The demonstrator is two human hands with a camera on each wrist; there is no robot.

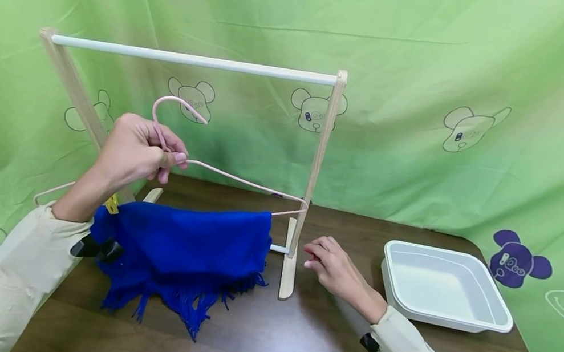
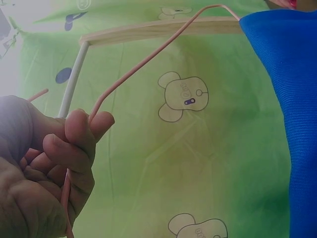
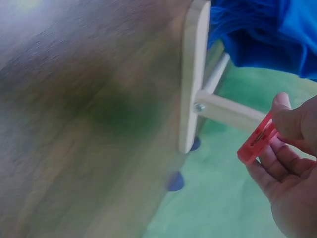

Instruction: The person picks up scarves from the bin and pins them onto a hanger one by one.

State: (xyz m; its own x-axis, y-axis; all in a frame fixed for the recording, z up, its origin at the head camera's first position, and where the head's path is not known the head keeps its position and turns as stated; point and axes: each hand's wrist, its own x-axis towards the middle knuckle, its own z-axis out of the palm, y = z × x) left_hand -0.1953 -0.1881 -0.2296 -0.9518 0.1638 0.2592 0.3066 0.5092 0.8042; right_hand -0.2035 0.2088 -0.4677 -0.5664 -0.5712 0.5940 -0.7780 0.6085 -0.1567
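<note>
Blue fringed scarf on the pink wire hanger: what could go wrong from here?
The blue fringed scarf is draped loosely over the pink wire hanger, bunched toward one end, so it may slide off when lifted. The left hand grips only the hanger's neck, so it could tilt. The right hand pinches a red plastic clip lightly; it might drop.

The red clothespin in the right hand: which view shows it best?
The right wrist view: the red clothespin is plainly pinched by the right hand beside the wooden rack's foot. The head view shows only a sliver of red at the fingers. The left wrist view shows none of it.
</note>
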